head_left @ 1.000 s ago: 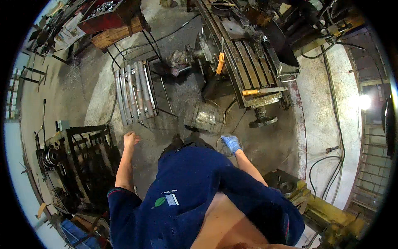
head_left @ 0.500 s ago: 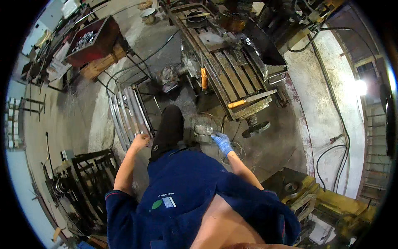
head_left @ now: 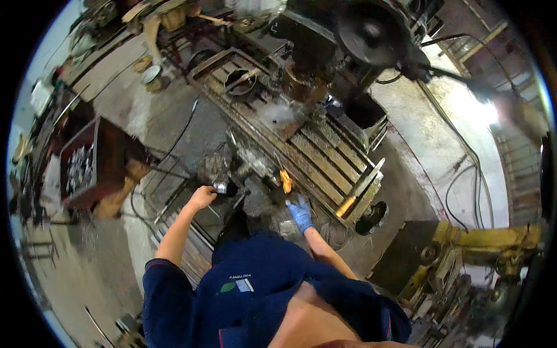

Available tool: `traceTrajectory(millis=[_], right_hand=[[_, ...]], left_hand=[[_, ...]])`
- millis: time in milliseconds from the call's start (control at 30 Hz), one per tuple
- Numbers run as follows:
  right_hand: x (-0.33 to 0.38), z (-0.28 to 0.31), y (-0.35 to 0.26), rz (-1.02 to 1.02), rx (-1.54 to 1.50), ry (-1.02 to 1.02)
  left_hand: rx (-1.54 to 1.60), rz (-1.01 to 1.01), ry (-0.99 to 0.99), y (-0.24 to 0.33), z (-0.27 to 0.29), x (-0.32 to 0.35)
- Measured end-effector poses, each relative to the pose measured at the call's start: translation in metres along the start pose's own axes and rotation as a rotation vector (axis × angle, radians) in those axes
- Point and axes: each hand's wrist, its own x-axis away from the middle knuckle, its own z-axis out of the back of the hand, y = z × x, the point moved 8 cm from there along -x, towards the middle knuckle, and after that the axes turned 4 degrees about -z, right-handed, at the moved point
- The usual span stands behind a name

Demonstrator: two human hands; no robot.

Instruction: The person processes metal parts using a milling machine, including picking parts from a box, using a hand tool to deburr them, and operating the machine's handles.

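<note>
My left hand (head_left: 203,197) is bare and reaches forward, its fingers curled closed. What lies in them, if anything, is hidden. A small shiny metal piece (head_left: 220,187) shows just past its fingertips; whether I touch it I cannot tell. My right hand (head_left: 300,214) wears a blue glove and hangs near the slotted machine table (head_left: 325,153), fingers apart, with nothing visible in it. Just ahead of the glove is an orange-handled tool (head_left: 286,181) at the table's side. A file with an orange handle (head_left: 346,206) lies across the table's near right corner.
Long metal bars (head_left: 188,246) lie on a rack at lower left. A red bin (head_left: 87,162) of metal parts stands farther left. On the machine table sits a round pan (head_left: 240,82). A handwheel (head_left: 371,218) juts from its right end, and a yellow machine (head_left: 493,236) stands at right.
I have moved forward toward the machine table, which now appears closer. My left hand has left the bars and reaches ahead; my right hand has come nearer the orange-handled tool.
</note>
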Motion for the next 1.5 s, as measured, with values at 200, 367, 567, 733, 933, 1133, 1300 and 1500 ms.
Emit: traceTrajectory(millis=[200, 367, 567, 733, 933, 1133, 1300, 1500], right_hand=[[-0.020, -0.043, -0.010, -0.093, -0.276, 0.060], [-0.005, -0.046, -0.022, -0.001, -0.290, 0.289], [0.044, -0.072, -0.096, -0.060, 0.151, 0.426], [0.110, -0.072, -0.170, 0.471, -0.099, 0.701], [0.182, -0.054, -0.212, 0.217, 0.307, 0.639], [0.166, -0.081, -0.269, -0.056, 1.072, 0.448], [0.115, -0.091, -0.318, -0.161, 1.190, 0.426], [0.082, -0.089, -0.322, -0.101, 1.101, 0.465]], left_hand=[[0.329, 0.085, -0.179, -0.054, 0.039, -0.064], [-0.014, -0.009, -0.416, -0.091, 0.021, -0.106], [-0.082, -0.266, -0.642, -0.031, 0.008, -0.094], [-0.249, -0.596, -0.553, 0.000, -0.008, -0.091], [-0.086, -0.686, -0.513, 0.041, -0.011, -0.016], [-0.382, -0.901, -0.723, 0.022, -0.031, 0.044], [-0.518, -0.925, -0.607, 0.026, 0.003, 0.064], [-0.461, -0.848, -0.510, 0.014, 0.030, 0.070]])
